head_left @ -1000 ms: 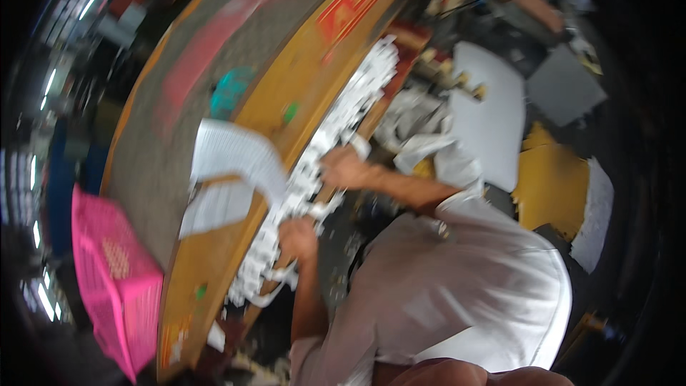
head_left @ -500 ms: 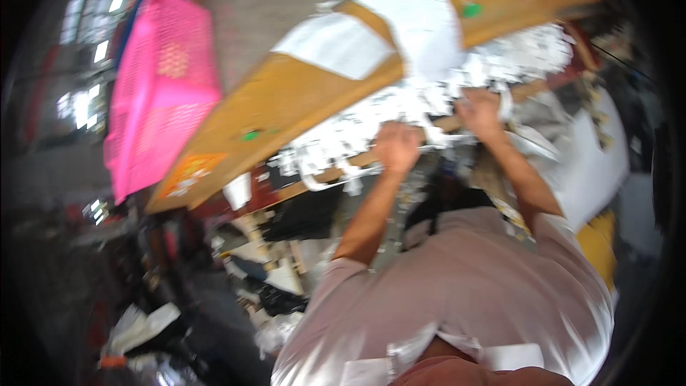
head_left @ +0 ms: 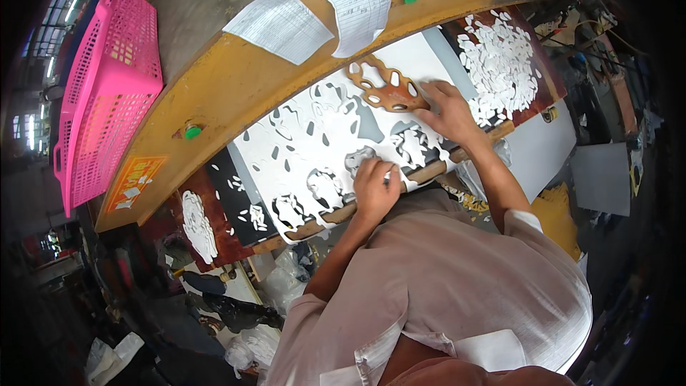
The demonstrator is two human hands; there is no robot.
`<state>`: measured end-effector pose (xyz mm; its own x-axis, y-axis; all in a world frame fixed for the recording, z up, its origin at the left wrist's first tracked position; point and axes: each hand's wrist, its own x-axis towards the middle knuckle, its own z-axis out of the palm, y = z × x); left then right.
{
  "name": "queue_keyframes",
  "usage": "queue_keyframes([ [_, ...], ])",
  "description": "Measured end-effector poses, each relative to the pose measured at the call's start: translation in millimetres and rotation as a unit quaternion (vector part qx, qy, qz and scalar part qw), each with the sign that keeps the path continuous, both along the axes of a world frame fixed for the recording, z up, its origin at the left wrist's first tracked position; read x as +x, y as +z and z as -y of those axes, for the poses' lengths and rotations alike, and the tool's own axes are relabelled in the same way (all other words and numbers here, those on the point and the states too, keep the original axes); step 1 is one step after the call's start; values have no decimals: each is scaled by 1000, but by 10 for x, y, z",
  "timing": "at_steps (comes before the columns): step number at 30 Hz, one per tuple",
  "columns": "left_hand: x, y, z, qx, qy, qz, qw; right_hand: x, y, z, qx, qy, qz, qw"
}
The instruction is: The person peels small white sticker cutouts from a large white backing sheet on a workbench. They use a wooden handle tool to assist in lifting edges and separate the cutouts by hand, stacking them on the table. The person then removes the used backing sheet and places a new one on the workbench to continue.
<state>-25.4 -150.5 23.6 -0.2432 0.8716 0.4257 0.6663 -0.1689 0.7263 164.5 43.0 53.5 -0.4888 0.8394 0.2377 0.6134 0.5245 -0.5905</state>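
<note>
A white sheet (head_left: 314,150), with many cut-out holes, lies on the bed beneath the yellow beam. Against its far right part, my right hand (head_left: 450,111) grips the end of a brown, curved cutting die (head_left: 394,97) with several oval openings. My left hand (head_left: 376,186) is at the sheet's front edge, fingers curled in. A small white bit shows by those fingers, but what they hold is hidden. Just beyond them is a grey, rounded patch (head_left: 359,161), whose kind I cannot make out.
Small white cut pieces (head_left: 500,64) are heaped at the right; a stack of white pieces (head_left: 198,225) lies at the left. The yellow beam (head_left: 236,75) carries papers (head_left: 279,25) and a green button (head_left: 191,131). A pink basket (head_left: 107,100) stands at far left.
The bunched white strips under both hands have given way to a flatter sheet with holes. My right hand now holds the brown die; my left hand has shifted slightly left and down.
</note>
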Motion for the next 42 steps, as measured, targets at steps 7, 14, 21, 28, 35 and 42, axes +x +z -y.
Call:
queue_keyframes([
  [7, -263, -171, -1025, 25, -128, -76, 988, -1090, -241, -394, 34, 66, 180, 981],
  [14, -297, -429, -1125, -12, -94, -38, 995, -904, 169, -1055, -328, 130, 1, 936],
  [21, -298, -400, -1159, -4, -86, -22, 996, -340, 812, -1519, -445, -23, -273, 853],
  [28, -255, -329, -1209, -9, -70, -31, 997, 387, 735, -1467, -442, -142, -388, 796],
  [35, -245, -326, -1213, -11, -64, -85, 994, 894, 52, -1170, -498, -182, -702, 476],
  [42, -225, -372, -1223, 2, -68, -120, 990, 1025, -436, -839, -481, -186, -802, 302],
])
